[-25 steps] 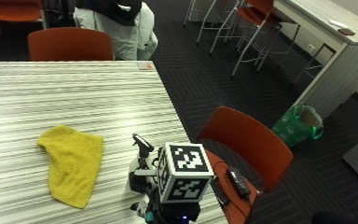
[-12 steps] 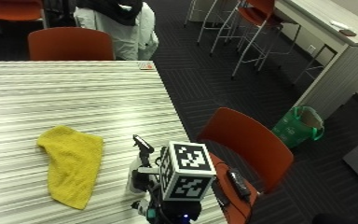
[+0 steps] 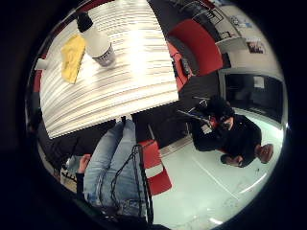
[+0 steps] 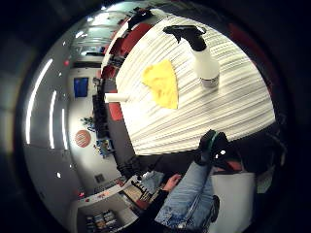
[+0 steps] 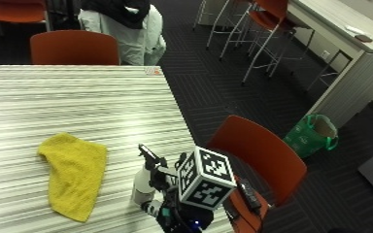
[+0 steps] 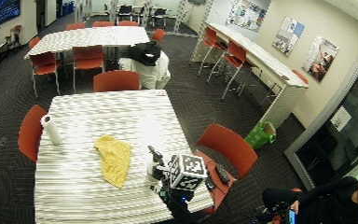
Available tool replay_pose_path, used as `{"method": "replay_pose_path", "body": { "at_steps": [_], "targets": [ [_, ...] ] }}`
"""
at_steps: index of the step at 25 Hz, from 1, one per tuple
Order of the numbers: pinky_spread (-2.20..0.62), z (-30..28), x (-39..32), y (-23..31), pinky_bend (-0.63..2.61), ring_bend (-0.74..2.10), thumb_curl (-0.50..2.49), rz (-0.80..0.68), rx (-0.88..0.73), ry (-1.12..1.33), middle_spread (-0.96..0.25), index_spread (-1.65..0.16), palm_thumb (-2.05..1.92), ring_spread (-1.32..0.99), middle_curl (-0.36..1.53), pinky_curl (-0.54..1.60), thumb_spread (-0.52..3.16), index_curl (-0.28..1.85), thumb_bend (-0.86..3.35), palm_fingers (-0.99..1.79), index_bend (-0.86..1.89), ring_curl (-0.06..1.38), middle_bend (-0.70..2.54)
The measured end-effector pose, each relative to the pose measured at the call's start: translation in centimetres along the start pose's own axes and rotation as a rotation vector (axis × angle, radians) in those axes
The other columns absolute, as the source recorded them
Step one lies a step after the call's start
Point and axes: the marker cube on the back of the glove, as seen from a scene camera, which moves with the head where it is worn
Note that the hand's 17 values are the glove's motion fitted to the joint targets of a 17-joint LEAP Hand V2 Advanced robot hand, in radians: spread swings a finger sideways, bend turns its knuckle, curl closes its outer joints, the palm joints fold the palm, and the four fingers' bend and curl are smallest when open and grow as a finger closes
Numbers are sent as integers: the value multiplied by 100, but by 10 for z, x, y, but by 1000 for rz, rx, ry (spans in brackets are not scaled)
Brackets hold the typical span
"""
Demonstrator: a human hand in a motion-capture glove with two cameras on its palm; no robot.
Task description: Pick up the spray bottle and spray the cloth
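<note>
While the spray bottle stands upright near the bench edge, its long axis vertical and its black trigger head on top, the gloved right hand is hidden behind its rig just beside the bottle; whether the fingers are apart or curled cannot be told. Both palm views show the bottle out ahead of the palm and apart from it, so it does not appear held. Beyond the bottle from the hand lies the yellow cloth, flat on the bench. Judged next: reach forward to the bottle's neck.
</note>
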Motion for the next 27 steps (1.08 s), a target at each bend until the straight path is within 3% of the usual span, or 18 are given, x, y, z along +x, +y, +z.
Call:
{"method": "replay_pose_path", "body": {
  "at_steps": [17,27],
  "targets": [
    [21,29,3,-26,14,9,65,129,-2,-445,-21,-59,90,-9,11,13,75,32,6,-36,17,-1,13],
    [20,37,6,-49,15,12,69,-25,-21,-546,-20,-60,97,-8,11,14,74,30,3,-35,14,0,13]
  ]
}}
